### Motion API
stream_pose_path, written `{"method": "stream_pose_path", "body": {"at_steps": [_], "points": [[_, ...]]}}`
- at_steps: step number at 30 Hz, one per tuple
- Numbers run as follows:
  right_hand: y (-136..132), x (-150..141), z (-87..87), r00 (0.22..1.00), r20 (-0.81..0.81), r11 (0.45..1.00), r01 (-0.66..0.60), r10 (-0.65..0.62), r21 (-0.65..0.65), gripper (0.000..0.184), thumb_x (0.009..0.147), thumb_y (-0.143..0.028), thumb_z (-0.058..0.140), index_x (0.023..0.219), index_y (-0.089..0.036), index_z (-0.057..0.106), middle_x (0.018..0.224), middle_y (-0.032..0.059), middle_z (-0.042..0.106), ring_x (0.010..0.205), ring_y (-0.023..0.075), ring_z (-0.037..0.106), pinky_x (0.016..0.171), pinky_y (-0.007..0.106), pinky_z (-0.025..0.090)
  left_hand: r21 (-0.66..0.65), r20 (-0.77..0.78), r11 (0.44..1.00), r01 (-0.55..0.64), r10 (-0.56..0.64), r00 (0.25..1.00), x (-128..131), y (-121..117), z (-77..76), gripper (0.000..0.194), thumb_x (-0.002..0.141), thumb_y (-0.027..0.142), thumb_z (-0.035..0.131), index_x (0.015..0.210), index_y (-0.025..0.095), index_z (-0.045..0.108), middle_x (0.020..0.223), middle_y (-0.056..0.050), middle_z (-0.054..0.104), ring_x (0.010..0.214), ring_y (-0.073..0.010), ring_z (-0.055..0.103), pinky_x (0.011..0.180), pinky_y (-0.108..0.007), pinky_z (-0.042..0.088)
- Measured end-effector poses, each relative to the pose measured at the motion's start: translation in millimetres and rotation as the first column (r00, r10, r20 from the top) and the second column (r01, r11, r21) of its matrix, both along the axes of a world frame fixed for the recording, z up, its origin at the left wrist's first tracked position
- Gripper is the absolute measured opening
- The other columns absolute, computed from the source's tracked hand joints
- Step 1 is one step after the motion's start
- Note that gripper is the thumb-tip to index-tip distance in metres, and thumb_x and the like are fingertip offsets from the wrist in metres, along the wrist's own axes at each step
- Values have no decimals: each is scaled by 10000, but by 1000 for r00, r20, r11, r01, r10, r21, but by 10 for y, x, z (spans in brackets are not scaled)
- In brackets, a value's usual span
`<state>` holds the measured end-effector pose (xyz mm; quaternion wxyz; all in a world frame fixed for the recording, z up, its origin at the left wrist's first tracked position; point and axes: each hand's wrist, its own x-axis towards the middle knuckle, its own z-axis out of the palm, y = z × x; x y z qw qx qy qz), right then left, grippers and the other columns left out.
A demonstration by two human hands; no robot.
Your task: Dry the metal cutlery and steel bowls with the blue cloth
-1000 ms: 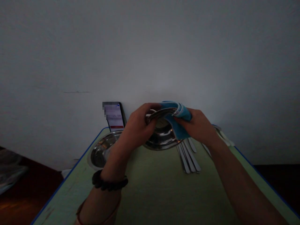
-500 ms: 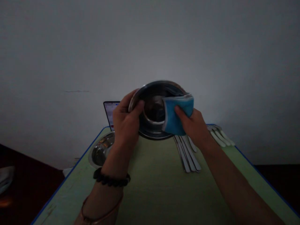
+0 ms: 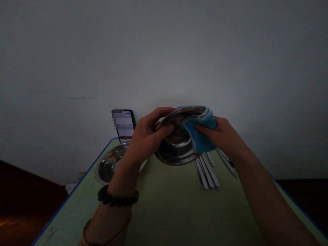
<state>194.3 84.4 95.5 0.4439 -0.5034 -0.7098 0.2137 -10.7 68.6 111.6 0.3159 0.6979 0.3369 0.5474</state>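
A shiny metal bowl (image 3: 176, 150) is held up above the table, tilted so that its inside faces me. My left hand (image 3: 151, 133) grips its left rim, thumb inside and fingers behind. On the right side a blue cloth (image 3: 203, 136) with a pale edge is folded over the rim. My right hand (image 3: 217, 131) pinches the cloth against the bowl, thumb in front; its other fingers are largely hidden behind. Under the bowl, several metal cutlery handles (image 3: 208, 174) lie side by side, their far ends covered by the bowl and cloth.
Another metal bowl (image 3: 110, 164) stands at the table's left, partly behind my left forearm. A phone (image 3: 125, 126) with a lit screen leans on the wall behind it. More cutlery (image 3: 227, 162) lies near my right wrist. The green table (image 3: 174, 212) has blue edges.
The held bowl has moved right and down and turned. The cloth now wraps over its right rim, with both hands shifted right. More of the phone shows.
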Motion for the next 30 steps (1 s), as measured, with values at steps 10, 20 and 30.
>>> {"method": "stream_pose_path", "body": {"at_steps": [10,20,30], "points": [[-58,-151,54,990,-79,974,126,-113,188,271,741,-384,578,893,-170,647,830,44,672,764,192,598,699,324,454,26,99,995,-99,96,991,138,66,-103,258,766,241,572,1014,218,639,1035,-23,667,975,-199,601,866,-339,477],[138,-426,-253,414,-860,846,-302,-299,-440,410,666,-246,631,1062,-176,550,1065,81,647,763,182,647,658,314,518,-24,370,862,-506,478,797,478,137,-350,322,814,238,435,1135,233,456,1140,-31,565,1043,-172,550,900,-321,447],[133,-253,-245,769,-636,960,-126,-64,-250,304,612,-196,634,914,-178,607,878,35,679,770,179,620,749,353,486,-75,-30,923,-378,377,926,60,208,-128,286,732,259,517,1006,189,565,864,-13,636,782,-171,591,666,-267,478]]}}
